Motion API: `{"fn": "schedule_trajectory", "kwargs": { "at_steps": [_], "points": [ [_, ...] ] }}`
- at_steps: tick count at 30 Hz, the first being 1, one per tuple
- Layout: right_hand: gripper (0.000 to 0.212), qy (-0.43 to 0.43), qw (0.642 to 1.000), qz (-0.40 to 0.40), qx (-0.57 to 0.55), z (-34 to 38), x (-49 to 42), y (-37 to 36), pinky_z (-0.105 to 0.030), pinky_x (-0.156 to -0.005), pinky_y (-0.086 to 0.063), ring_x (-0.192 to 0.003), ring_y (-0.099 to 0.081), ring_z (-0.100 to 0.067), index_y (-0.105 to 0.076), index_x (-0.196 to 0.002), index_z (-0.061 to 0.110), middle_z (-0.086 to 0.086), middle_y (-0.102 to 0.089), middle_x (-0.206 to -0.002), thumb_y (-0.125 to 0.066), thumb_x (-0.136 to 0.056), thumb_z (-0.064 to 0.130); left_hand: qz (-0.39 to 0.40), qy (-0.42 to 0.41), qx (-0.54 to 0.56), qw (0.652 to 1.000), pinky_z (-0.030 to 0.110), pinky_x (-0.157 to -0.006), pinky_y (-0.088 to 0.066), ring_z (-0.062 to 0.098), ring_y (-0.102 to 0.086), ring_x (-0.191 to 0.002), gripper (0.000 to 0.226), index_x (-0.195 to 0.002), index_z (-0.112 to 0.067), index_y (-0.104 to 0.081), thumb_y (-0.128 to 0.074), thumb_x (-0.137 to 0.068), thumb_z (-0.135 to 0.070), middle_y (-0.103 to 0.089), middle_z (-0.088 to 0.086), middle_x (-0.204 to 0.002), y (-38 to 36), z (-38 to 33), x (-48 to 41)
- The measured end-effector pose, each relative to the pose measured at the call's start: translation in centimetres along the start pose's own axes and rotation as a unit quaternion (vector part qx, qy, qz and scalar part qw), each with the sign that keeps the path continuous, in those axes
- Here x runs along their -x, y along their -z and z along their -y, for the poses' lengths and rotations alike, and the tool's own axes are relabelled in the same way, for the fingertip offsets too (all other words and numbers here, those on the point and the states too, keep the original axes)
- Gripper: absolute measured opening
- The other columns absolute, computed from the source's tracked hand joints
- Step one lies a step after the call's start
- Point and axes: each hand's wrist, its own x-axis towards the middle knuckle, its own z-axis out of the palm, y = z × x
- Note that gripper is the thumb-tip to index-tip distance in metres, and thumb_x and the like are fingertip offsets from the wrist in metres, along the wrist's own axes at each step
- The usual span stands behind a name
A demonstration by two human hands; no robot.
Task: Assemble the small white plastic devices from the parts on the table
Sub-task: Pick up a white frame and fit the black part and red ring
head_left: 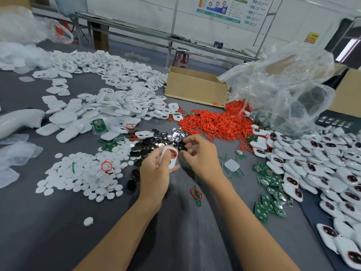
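1. Left hand [156, 171]: fingers curled round one white device shell [169, 157], a red ring in its opening, held over the middle of the grey table [58, 222].
2. Right hand [202, 156]: fingers bent just beside the shell; blurred, so any grip on a dark disc cannot be told.
3. Red rings [214, 122]: heap behind the hands, partly under a clear plastic bag [283, 90].
4. Assembled units [322, 163]: pile at right, cut off at the edge.
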Motion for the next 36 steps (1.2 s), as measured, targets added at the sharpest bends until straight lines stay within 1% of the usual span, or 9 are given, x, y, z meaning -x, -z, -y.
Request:
{"fn": "schedule_trajectory", "kwargs": {
  "at_steps": [4, 10, 14, 17, 19, 22, 25, 32, 36],
  "points": [
    [0.034, -0.034, 0.992, -0.019, -0.121, 0.9, 3.2, 0.7, -0.015, -0.06, -0.049, -0.057, -0.054, -0.005, -0.063, -0.091, 0.013, 0.0, -0.062, -0.076, -0.071, -0.071, -0.014, 0.045, 0.004, -0.025, 0.999, 0.034, -0.074, -0.058, 0.015, -0.066, -0.076, 0.038, -0.076, -0.031, -0.072, -0.051, -0.098, -0.008, -0.073, -0.001, -0.076, -0.5, 0.3, 0.3],
    [0.037, -0.052, 0.969, -0.026, -0.241, 1.2, 3.7, 2.3, -0.017, -0.067, -0.054, -0.07, -0.069, -0.006, -0.063, -0.091, 0.014, 0.001, -0.07, -0.08, -0.06, -0.078, -0.02, 0.1, 0.023, -0.058, 0.993, 0.049, -0.087, -0.056, 0.014, -0.067, -0.08, 0.032, -0.083, -0.035, -0.072, -0.055, -0.097, -0.012, -0.072, -0.004, -0.078, -0.6, 0.5, 0.7],
    [0.038, -0.056, 0.964, -0.015, -0.261, 1.0, 4.0, 2.2, -0.017, -0.063, -0.053, -0.068, -0.068, -0.006, -0.064, -0.088, 0.016, 0.008, -0.07, -0.075, -0.057, -0.079, -0.02, 0.075, 0.043, -0.025, 0.996, 0.046, -0.081, -0.059, 0.017, -0.069, -0.081, 0.026, -0.08, -0.029, -0.074, -0.06, -0.094, -0.012, -0.072, -0.002, -0.077, -0.8, 0.5, 0.7],
    [0.031, -0.059, 0.952, -0.01, -0.3, 1.0, 4.0, 2.1, -0.019, -0.066, -0.053, -0.07, -0.066, -0.007, -0.065, -0.092, 0.011, 0.0, -0.069, -0.078, -0.052, -0.086, -0.017, 0.059, 0.058, -0.007, 0.997, 0.043, -0.078, -0.06, 0.014, -0.068, -0.075, 0.019, -0.084, -0.022, -0.072, -0.062, -0.092, -0.009, -0.071, -0.001, -0.074, -0.7, 0.5, 0.6],
    [0.021, -0.057, 0.947, -0.004, -0.316, 1.2, 4.2, 1.8, -0.018, -0.068, -0.052, -0.072, -0.066, -0.007, -0.066, -0.099, 0.006, -0.004, -0.069, -0.083, -0.058, -0.087, -0.009, 0.061, 0.066, 0.002, 0.996, 0.039, -0.077, -0.06, 0.012, -0.068, -0.073, 0.014, -0.087, -0.017, -0.072, -0.062, -0.092, -0.008, -0.071, 0.0, -0.073, -0.7, 0.5, 0.6],
    [0.022, -0.075, 0.95, 0.015, -0.304, 1.1, 4.4, 1.2, -0.025, -0.07, -0.055, -0.073, -0.063, -0.012, -0.066, -0.1, 0.006, -0.005, -0.069, -0.086, -0.072, -0.079, -0.002, 0.055, 0.071, 0.006, 0.996, 0.034, -0.075, -0.06, 0.018, -0.07, -0.078, 0.012, -0.09, -0.014, -0.072, -0.063, -0.092, -0.007, -0.074, 0.007, -0.083, -0.7, 0.4, 0.7],
    [0.02, -0.095, 0.957, 0.016, -0.275, 0.9, 4.1, 1.2, -0.026, -0.072, -0.053, -0.075, -0.06, -0.016, -0.065, -0.094, 0.01, -0.004, -0.067, -0.083, -0.068, -0.081, -0.005, 0.042, 0.073, 0.009, 0.996, 0.036, -0.076, -0.06, 0.021, -0.07, -0.078, 0.011, -0.092, -0.012, -0.072, -0.062, -0.092, -0.006, -0.073, 0.012, -0.083, -0.7, 0.3, 0.8],
    [0.025, -0.14, 0.915, 0.029, -0.378, 0.5, 4.0, 1.7, -0.02, -0.06, -0.05, -0.064, -0.061, -0.016, -0.061, -0.11, 0.0, -0.016, -0.064, -0.081, -0.058, -0.087, -0.009, 0.068, 0.1, 0.036, 0.992, 0.025, -0.067, -0.06, 0.021, -0.073, -0.075, 0.008, -0.093, -0.009, -0.07, -0.069, -0.086, -0.005, -0.075, 0.012, -0.082, -0.6, -0.2, 0.8],
    [0.025, -0.147, 0.901, 0.034, -0.407, 0.2, 3.8, 1.8, -0.022, -0.061, -0.049, -0.061, -0.062, -0.015, -0.063, -0.105, 0.007, -0.008, -0.068, -0.072, -0.057, -0.086, -0.009, 0.098, 0.128, 0.073, 0.984, 0.024, -0.069, -0.059, 0.018, -0.071, -0.073, 0.015, -0.095, -0.007, -0.071, -0.072, -0.08, -0.008, -0.075, 0.013, -0.084, -0.4, -0.6, 0.5]
  ]
}}
